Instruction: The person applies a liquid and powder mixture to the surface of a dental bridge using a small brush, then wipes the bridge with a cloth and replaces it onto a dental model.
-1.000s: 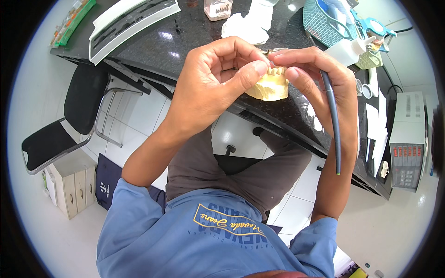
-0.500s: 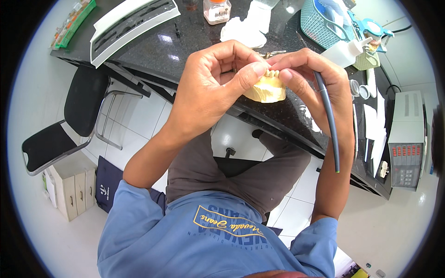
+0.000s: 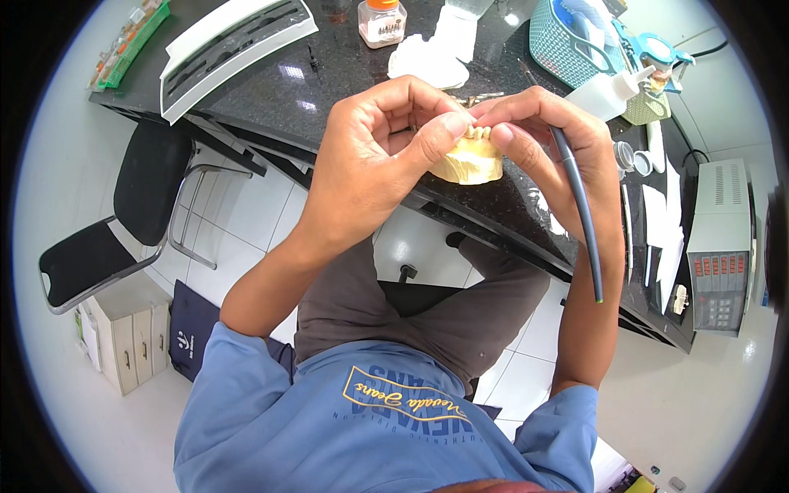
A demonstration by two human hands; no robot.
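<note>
Between my two hands is a yellow plaster dental model (image 3: 470,164), its row of teeth facing up, near the front edge of the dark counter. My left hand (image 3: 386,156) is closed, thumb and fingertips pressed at the left end of the teeth. From the other side my right hand (image 3: 567,156) grips the model, its thumb beside the teeth. A slim dark tapered tool handle (image 3: 583,214) is also tucked in my right hand and slants down along the forearm; its working end cannot be made out. The fingertips hide part of the teeth.
Behind my hands, the black speckled counter (image 3: 345,62) holds white tissue (image 3: 427,62), an orange-lidded jar (image 3: 382,23) and a white squeeze bottle (image 3: 604,94). A teal basket (image 3: 567,49) stands farther right. A keypad device (image 3: 719,263) is at right, a black chair (image 3: 152,177) at left.
The picture shifts very slightly. Both hands stay closed on the dental model, nearly in the same place, and the dark handle stays in my right hand.
</note>
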